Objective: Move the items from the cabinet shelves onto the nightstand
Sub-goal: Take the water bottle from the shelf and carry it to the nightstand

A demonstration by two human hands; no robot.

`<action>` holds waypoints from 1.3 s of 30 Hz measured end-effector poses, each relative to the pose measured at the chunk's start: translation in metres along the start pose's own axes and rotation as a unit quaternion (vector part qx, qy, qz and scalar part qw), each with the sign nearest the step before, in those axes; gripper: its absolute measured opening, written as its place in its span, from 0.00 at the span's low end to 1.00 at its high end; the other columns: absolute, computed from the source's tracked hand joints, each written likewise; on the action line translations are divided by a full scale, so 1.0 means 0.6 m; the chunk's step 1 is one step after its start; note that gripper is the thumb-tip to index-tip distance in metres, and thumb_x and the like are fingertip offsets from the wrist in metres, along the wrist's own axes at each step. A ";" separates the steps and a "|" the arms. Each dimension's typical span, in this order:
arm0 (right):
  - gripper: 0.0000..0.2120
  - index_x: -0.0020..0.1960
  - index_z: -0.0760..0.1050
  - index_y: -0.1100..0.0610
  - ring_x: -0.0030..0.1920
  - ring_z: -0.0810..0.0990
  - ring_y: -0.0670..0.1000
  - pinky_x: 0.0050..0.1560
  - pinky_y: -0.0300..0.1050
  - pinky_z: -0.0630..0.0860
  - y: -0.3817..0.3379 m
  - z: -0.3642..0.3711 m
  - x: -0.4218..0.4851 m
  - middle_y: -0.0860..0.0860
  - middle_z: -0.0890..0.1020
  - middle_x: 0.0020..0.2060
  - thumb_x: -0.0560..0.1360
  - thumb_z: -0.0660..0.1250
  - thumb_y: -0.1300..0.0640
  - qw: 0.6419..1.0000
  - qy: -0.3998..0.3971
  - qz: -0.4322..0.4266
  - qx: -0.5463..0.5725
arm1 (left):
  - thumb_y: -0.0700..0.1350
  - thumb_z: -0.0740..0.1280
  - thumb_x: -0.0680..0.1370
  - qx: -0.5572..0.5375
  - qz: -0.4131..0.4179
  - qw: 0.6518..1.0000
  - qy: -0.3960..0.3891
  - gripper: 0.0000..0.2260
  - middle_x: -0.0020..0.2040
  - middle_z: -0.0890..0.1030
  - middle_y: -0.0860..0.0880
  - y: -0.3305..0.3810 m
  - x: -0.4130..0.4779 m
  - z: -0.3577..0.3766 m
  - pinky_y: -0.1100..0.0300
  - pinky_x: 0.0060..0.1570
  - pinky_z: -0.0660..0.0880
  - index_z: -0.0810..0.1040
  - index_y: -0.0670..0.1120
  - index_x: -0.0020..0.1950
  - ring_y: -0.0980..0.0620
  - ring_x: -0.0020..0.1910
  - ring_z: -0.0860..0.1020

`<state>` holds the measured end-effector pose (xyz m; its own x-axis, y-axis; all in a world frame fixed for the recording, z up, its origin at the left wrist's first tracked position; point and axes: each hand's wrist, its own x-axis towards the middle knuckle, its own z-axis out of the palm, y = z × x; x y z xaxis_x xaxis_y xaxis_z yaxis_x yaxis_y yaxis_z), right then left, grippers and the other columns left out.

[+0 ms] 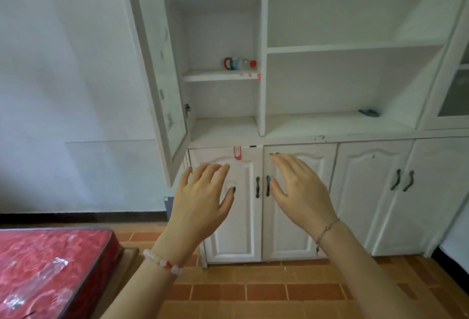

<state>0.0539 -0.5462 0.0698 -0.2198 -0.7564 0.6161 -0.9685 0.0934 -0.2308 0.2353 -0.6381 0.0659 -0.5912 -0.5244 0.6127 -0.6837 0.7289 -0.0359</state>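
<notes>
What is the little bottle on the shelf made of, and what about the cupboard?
The bottle looks like clear plastic: you can see through its body, and it has a red cap and a label. It lies on its side. The cupboard seems to be wood painted white, a bit matte; chips and scuffs show along its edge. It could be board underneath.

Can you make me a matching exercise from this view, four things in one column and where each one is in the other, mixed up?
Things:
1. bottle
2. dark object
3. red mattress
4. red tag

Places:
A. at the top edge of a lower cabinet door
B. lying on its side on a shelf in the narrow left compartment
C. bottom left of the view, by the tiled floor
D. on the bottom surface of the wide compartment, toward its right end

Pairs: 1-B, 2-D, 3-C, 4-A
</notes>
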 end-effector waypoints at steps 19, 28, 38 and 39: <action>0.22 0.64 0.71 0.57 0.59 0.76 0.51 0.62 0.46 0.71 0.245 0.165 0.384 0.51 0.78 0.58 0.74 0.54 0.50 0.997 0.021 -0.078 0.012 | 0.56 0.55 0.75 0.045 -0.060 0.996 0.040 0.21 0.53 0.82 0.49 -0.066 0.395 0.226 0.48 0.53 0.75 0.77 0.46 0.60 0.47 0.51 0.80; 0.24 0.63 0.72 0.57 0.58 0.78 0.52 0.58 0.49 0.74 0.271 0.248 0.592 0.51 0.80 0.58 0.72 0.54 0.49 0.995 0.057 -0.083 0.000 | 0.55 0.57 0.72 0.010 -0.051 0.996 0.073 0.20 0.48 0.82 0.51 -0.163 0.581 0.348 0.50 0.46 0.78 0.80 0.47 0.55 0.48 0.47 0.81; 0.21 0.70 0.64 0.56 0.66 0.67 0.50 0.60 0.39 0.64 0.263 0.287 0.838 0.51 0.71 0.66 0.78 0.59 0.54 0.992 0.077 -0.099 0.032 | 0.54 0.56 0.75 -0.009 -0.007 0.994 0.111 0.20 0.52 0.82 0.50 -0.266 0.726 0.401 0.50 0.53 0.75 0.78 0.46 0.58 0.49 0.52 0.80; 0.21 0.70 0.64 0.56 0.65 0.67 0.50 0.60 0.40 0.65 0.261 0.292 0.857 0.51 0.71 0.66 0.77 0.59 0.55 0.992 0.075 -0.098 0.038 | 0.54 0.56 0.75 -0.011 -0.003 0.994 0.110 0.20 0.52 0.82 0.50 -0.272 0.729 0.404 0.50 0.52 0.75 0.78 0.46 0.58 0.49 0.52 0.80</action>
<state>-0.1901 -1.0340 0.2184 -0.0485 -0.6497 0.7586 -0.9839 -0.0996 -0.1483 -0.0156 -1.0933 0.1482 -0.4773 -0.4225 0.7705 -0.6762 0.7366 -0.0149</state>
